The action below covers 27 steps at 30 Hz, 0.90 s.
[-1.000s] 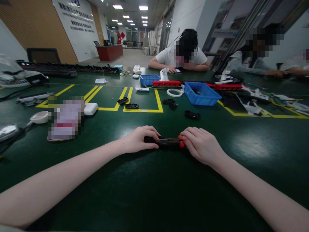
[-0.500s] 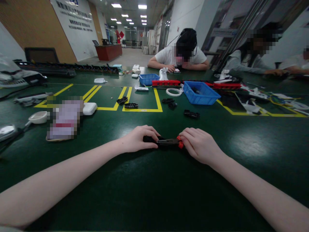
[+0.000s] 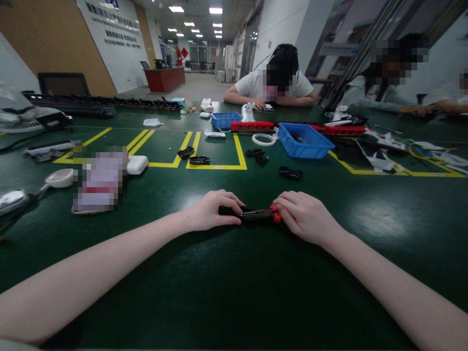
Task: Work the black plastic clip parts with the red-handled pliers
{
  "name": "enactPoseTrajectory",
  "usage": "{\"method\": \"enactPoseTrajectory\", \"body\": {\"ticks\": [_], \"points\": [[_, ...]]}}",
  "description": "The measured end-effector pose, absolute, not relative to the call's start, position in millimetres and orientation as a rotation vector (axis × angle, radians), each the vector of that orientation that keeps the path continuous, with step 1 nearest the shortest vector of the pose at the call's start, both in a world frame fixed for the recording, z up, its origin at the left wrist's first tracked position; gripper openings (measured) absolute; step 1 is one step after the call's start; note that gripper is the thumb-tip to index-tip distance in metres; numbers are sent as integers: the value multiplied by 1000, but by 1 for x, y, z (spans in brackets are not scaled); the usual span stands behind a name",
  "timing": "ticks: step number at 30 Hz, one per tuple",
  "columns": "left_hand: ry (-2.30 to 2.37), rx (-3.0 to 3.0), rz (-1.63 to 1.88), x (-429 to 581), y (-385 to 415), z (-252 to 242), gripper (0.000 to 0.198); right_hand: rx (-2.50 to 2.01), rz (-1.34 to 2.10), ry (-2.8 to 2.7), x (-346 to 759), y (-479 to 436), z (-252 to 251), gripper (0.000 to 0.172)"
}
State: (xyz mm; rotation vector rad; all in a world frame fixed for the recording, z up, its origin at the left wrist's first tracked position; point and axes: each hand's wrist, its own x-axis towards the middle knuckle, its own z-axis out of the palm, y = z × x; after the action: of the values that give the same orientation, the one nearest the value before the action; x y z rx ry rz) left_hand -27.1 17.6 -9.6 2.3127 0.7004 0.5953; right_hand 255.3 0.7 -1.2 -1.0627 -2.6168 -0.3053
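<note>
A long black part with a red end (image 3: 256, 215) lies on the green table (image 3: 234, 292) in front of me. My left hand (image 3: 212, 209) is closed over its left end, fingers curled on top. My right hand (image 3: 305, 217) is closed on its right end, fingertips pinching at the red piece (image 3: 276, 214). Only the middle of the part shows between the two hands.
Several loose black parts (image 3: 290, 172) lie beyond my hands, near yellow floor-tape lines (image 3: 215, 167). A blue bin (image 3: 305, 141) and a smaller blue bin (image 3: 224, 120) stand farther back with red strips (image 3: 252, 126). A pixelated item (image 3: 100, 180) and white devices (image 3: 60, 177) sit left. Other people sit across the table.
</note>
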Motion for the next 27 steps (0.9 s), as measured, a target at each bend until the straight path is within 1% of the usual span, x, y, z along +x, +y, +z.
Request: {"method": "enactPoseTrajectory", "body": {"ticks": [9, 19, 27], "points": [[706, 2290, 614, -27, 16, -9, 12, -1088, -302, -2565, 256, -2, -3, 29], [715, 2292, 664, -27, 15, -10, 11, -1105, -296, -2575, 255, -1, -4, 30], [709, 2457, 733, -26, 12, -14, 11, -1101, -292, -2582, 255, -1, -2, 31]]}}
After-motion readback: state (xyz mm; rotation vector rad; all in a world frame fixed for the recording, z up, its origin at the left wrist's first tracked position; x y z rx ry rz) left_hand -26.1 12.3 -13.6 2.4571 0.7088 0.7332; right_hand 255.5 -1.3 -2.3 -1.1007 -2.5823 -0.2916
